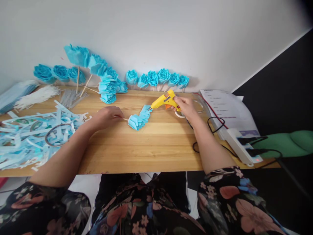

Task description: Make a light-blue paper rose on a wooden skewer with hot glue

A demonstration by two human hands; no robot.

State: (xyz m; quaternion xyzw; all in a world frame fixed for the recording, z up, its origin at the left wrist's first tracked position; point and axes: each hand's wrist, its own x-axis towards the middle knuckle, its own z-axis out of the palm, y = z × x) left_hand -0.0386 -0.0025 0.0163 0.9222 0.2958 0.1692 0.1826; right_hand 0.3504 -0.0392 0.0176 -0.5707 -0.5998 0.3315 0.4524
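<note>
A thin wooden stick [124,119] is pinched in my left hand [107,117], and a blue flower [136,122] sits at its right end. Extending from that flower up and to the right is a light blue petal strip [146,113]. My right hand [184,106] is closed around the handle of a yellow glue gun [163,100]. The gun points left, its metal tip at the upper right part of the strip; whether they touch cannot be made out.
Finished blue flowers [153,78] on sticks line the wall. Blue and white scraps [31,137] cover the table's left side [141,156]. At right lie printed papers [225,107], black cables and a white power strip [242,148] beside a green object [288,143].
</note>
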